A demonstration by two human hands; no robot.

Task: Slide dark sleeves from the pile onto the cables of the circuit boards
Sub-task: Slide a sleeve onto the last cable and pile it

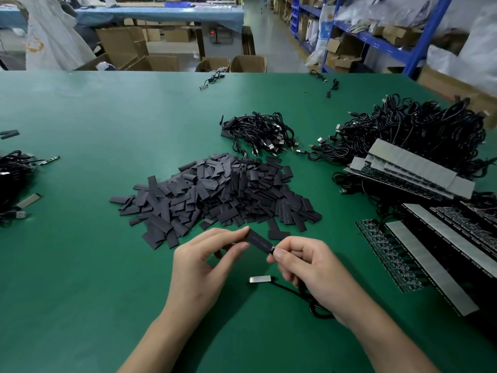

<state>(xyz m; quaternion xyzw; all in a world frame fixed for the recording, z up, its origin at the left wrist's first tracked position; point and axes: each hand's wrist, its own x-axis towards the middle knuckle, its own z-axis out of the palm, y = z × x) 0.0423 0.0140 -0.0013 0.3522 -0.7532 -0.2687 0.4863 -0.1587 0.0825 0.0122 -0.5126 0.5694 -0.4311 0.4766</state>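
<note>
A big pile of flat dark sleeves lies in the middle of the green table. Just in front of it, my left hand pinches one dark sleeve between thumb and fingertips. My right hand pinches the plug end of a black cable right at the sleeve's lower mouth. The cable loops under my right hand to a small circuit board lying on the table below the sleeve.
Tangled black cables are heaped at centre back and back right. Rows of circuit boards with grey strips fill the right side. More cables and boards sit at the left edge. Cartons and shelves stand beyond the table.
</note>
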